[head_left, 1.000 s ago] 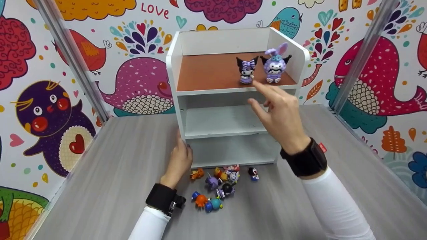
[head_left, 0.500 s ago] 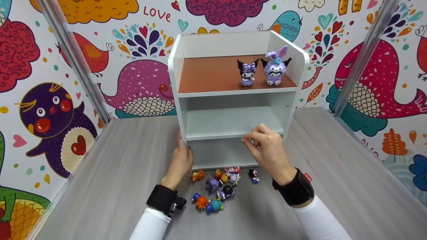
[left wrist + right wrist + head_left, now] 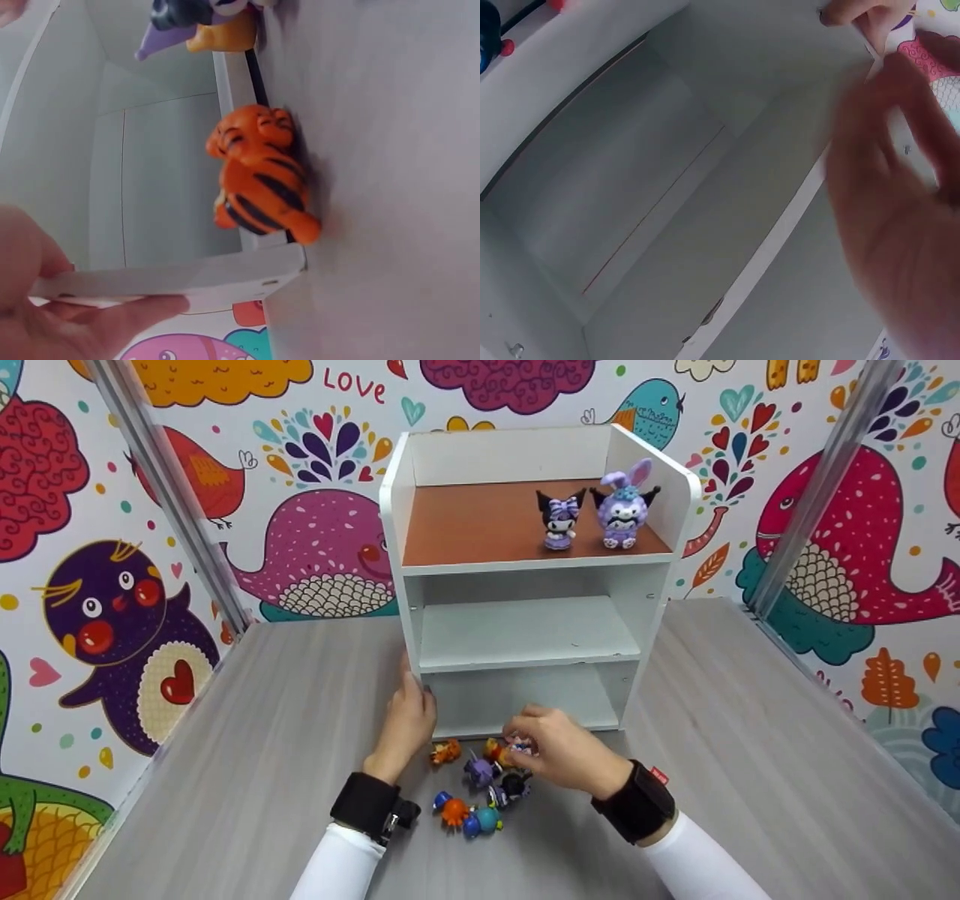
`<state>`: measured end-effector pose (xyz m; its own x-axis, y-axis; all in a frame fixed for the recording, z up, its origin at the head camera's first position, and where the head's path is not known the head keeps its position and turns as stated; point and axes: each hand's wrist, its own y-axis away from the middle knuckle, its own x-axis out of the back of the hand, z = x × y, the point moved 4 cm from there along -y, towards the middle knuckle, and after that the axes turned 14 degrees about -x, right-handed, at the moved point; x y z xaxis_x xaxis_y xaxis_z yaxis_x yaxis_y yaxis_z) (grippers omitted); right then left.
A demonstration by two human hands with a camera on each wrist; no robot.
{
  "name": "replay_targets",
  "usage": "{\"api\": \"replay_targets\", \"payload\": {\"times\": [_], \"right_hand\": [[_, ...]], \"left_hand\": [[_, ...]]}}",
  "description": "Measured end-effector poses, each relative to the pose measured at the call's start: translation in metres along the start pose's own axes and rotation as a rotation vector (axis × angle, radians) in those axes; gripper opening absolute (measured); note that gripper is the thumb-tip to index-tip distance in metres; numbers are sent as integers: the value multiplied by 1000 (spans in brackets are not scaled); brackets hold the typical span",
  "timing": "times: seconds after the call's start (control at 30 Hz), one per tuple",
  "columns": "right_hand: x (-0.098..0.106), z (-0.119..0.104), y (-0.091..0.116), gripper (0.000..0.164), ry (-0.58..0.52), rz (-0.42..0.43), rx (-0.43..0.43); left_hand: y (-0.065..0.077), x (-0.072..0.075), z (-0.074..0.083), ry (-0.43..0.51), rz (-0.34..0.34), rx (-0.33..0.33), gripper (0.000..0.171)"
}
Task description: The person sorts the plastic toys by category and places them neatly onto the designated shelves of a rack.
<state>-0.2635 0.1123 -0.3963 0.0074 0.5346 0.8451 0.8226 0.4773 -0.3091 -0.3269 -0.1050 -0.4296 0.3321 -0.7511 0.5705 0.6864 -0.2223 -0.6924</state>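
My left hand (image 3: 409, 716) grips the lower left side panel of a small white shelf unit (image 3: 525, 630); the left wrist view shows thumb and fingers on either side of the panel. My right hand (image 3: 566, 750) is over the toy figurines at the unit's foot, finger and thumb parted around a pink-and-white figurine (image 3: 523, 745). Beside it lie a yellow bear figurine (image 3: 495, 751) and a purple figurine (image 3: 478, 771). An orange tiger figurine (image 3: 262, 180) lies by the left panel. In the right wrist view my right hand is blurred.
Two purple-and-black figurines stand on the brown top, a small one (image 3: 559, 523) and one with rabbit ears (image 3: 624, 510). Nearer me lie a black-and-purple figurine (image 3: 514, 785), an orange-and-blue one (image 3: 453, 812) and a teal-and-blue one (image 3: 484, 820). Patterned walls surround the grey table (image 3: 300, 697).
My right hand has come down from beside the small top figurine, past the middle shelf, to the figurines on the table. My left hand has stayed on the side panel.
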Motion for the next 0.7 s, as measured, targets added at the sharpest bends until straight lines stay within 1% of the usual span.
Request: {"api": "replay_targets", "payload": {"times": [0.07, 0.1, 0.17, 0.23, 0.33, 0.43, 0.5, 0.7], "right_hand": [[-5, 4, 2, 31, 51, -137, -24], [-7, 6, 3, 37, 78, -188, -33], [-10, 8, 5, 44, 118, -265, -58], [-13, 10, 6, 48, 144, -308, -77], [-20, 11, 6, 50, 173, -363, -115], [-29, 12, 6, 52, 204, -399, -139], [-34, 12, 6, 52, 223, -408, -145], [-38, 13, 7, 43, 254, -374, -158]], "left_hand": [[-1, -1, 0, -1, 2, -1, 68], [-1, -1, 0, -2, 4, -3, 68], [-2, -1, 0, -5, 6, -11, 68], [-2, -1, 0, -6, 4, -18, 67], [1, 0, 0, -12, -2, -16, 65], [5, 3, 0, -17, 10, -13, 65], [7, 4, -1, -15, 23, -15, 65], [3, 0, 0, -10, 37, -37, 65]]}}
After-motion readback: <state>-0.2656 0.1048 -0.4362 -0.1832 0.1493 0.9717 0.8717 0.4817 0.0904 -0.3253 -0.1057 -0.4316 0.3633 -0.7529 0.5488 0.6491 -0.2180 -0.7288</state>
